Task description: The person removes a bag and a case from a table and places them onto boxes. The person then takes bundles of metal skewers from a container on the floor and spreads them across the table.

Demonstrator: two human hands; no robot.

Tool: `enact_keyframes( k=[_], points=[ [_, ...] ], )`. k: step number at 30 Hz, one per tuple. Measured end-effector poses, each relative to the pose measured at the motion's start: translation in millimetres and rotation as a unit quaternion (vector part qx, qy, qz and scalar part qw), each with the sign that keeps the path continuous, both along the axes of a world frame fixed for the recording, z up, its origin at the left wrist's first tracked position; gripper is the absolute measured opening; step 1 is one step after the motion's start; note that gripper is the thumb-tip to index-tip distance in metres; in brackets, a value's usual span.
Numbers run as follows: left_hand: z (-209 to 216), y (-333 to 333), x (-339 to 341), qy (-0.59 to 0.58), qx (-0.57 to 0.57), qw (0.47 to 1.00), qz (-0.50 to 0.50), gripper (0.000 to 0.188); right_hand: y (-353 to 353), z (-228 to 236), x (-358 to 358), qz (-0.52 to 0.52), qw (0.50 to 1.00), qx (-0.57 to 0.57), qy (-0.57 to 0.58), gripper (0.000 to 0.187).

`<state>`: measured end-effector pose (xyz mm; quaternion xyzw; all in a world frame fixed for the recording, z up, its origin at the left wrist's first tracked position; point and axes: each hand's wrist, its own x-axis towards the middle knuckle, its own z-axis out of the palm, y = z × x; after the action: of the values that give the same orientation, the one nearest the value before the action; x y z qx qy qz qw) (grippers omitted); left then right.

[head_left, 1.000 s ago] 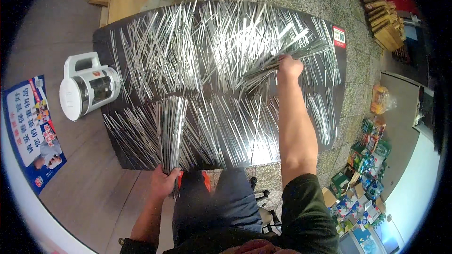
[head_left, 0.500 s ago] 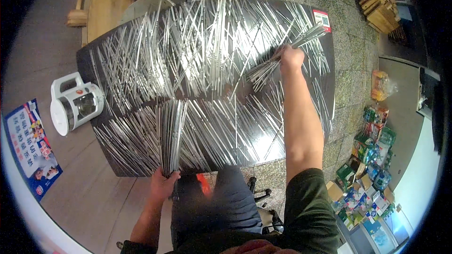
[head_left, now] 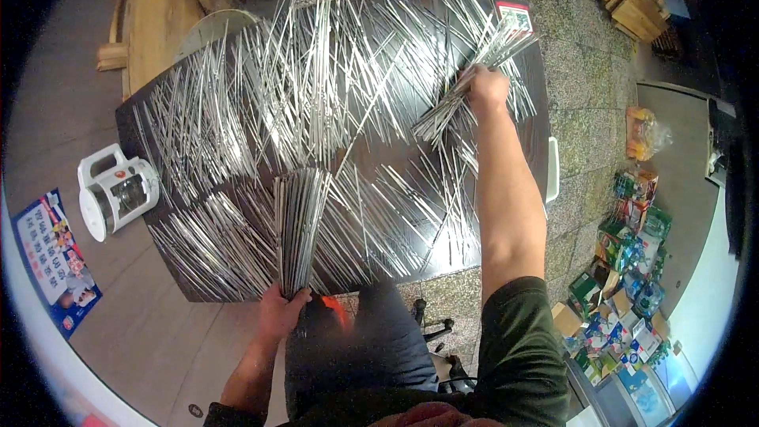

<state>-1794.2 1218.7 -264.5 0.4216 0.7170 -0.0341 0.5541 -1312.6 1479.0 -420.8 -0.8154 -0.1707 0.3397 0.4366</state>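
Note:
Thin silvery metal sticks (head_left: 207,115), like skewers, lie strewn in two broad rows over a dark table (head_left: 383,152). At the near edge my left hand (head_left: 283,313) is closed round the lower end of a thick, fairly even bundle of sticks (head_left: 300,217), which points away from me. My right hand (head_left: 489,88) reaches to the far right and grips a second bundle of sticks (head_left: 502,46) around its middle. That bundle slants up to the right, its ends fanned out on both sides of the fist. My right fingers are partly hidden behind the hand.
A white-handled glass jug (head_left: 118,194) stands by the table's left edge. A printed poster (head_left: 55,261) is at far left, wooden furniture (head_left: 158,28) at back left. Bottles and boxes (head_left: 621,300) crowd the right side. A label card (head_left: 514,17) lies at the table's far right corner.
The view has shifted slightly, so the table sits further left. The left bundle leans a little more to the right. Both hands keep hold of their bundles.

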Motion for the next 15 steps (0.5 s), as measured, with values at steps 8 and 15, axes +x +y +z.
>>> enact_keyframes(
  k=[8,15],
  points=[
    [-5,-1,33,-0.083,0.005,0.993,0.081,0.024,-6,-32,79,-0.026,0.997,-0.066,-0.039,0.019],
    [13,16,54,-0.021,-0.043,0.997,0.065,0.024,0,12,49,-0.002,0.999,-0.025,0.037,0.011]
  ],
)
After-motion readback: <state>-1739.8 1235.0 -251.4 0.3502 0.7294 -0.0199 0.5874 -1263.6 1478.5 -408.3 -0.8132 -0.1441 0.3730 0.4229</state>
